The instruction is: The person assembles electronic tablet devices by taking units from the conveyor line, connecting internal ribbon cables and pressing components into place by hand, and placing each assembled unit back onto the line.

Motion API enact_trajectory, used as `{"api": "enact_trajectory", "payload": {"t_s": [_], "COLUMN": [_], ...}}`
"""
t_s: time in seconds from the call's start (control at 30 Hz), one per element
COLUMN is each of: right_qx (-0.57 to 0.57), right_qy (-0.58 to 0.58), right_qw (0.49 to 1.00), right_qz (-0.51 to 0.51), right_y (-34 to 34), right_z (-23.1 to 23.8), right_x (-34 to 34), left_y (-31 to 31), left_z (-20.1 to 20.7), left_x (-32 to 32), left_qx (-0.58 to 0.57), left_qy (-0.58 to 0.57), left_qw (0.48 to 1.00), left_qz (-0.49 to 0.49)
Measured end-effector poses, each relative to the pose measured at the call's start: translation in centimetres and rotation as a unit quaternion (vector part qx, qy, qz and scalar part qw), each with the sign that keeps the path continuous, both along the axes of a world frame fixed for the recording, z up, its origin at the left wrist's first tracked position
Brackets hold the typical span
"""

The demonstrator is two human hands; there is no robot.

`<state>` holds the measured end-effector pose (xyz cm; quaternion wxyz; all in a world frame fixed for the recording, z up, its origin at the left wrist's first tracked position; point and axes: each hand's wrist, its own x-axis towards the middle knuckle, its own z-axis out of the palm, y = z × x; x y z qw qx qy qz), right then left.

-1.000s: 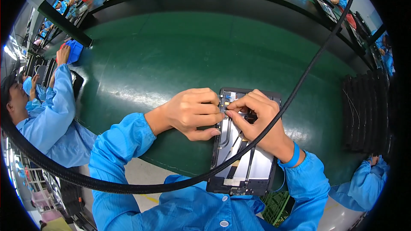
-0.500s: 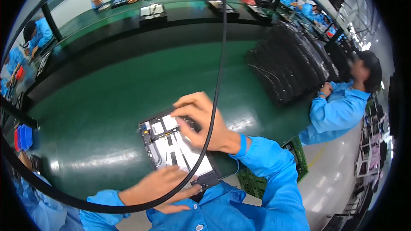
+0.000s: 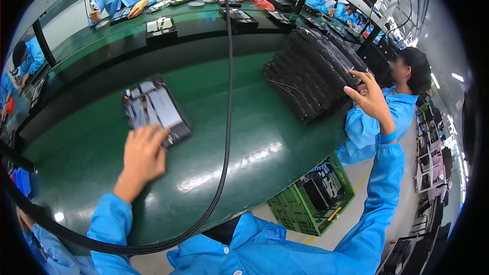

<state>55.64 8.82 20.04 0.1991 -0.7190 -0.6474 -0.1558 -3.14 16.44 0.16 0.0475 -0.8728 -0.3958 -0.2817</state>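
An opened flat electronic device (image 3: 162, 107), showing pale battery-like panels in a black frame or tray, lies on the green table at left of centre. My left hand (image 3: 142, 155) rests its fingers, loosely spread and slightly blurred, on the device's near end. Far to the right, my right hand (image 3: 373, 97) is raised with thumb and fingers apart and nothing between them. It is beside the upper right end of a tall stack of black trays (image 3: 310, 79); whether a fingertip touches the stack I cannot tell.
A black cable (image 3: 229, 97) hangs across the view. Below the table's right edge stands a green crate (image 3: 290, 206) with dark parts inside. A co-worker (image 3: 377, 114) stands behind the stack. Across the table (image 3: 214, 132), a raised conveyor (image 3: 198, 23) carries more devices, with several people beyond.
The device has moved away from me and leftward, my left hand going along with it. My right hand has left the device and swung right to the tray stack. The view has shifted.
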Motion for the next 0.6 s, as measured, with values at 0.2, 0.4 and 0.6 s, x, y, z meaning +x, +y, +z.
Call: {"api": "enact_trajectory", "payload": {"t_s": [0.2, 0.4, 0.6], "right_qx": [-0.052, 0.083, 0.153], "right_qy": [-0.031, -0.123, -0.136], "right_qw": [0.990, 0.983, 0.974], "right_qz": [0.130, 0.113, 0.098], "right_y": [0.3, 1.0, 4.5], "right_z": [1.6, -0.6, -0.9], "right_x": [1.5, 1.9, 1.6], "left_y": [10.3, 6.4, 3.9], "left_z": [-2.4, -1.8, -1.1], "left_x": [-6.2, -5.8, -3.9], "left_qx": [0.077, 0.102, 0.102], "left_qy": [-0.069, -0.083, -0.117], "left_qw": [0.983, 0.983, 0.985], "left_qz": [0.149, 0.124, 0.076]}}
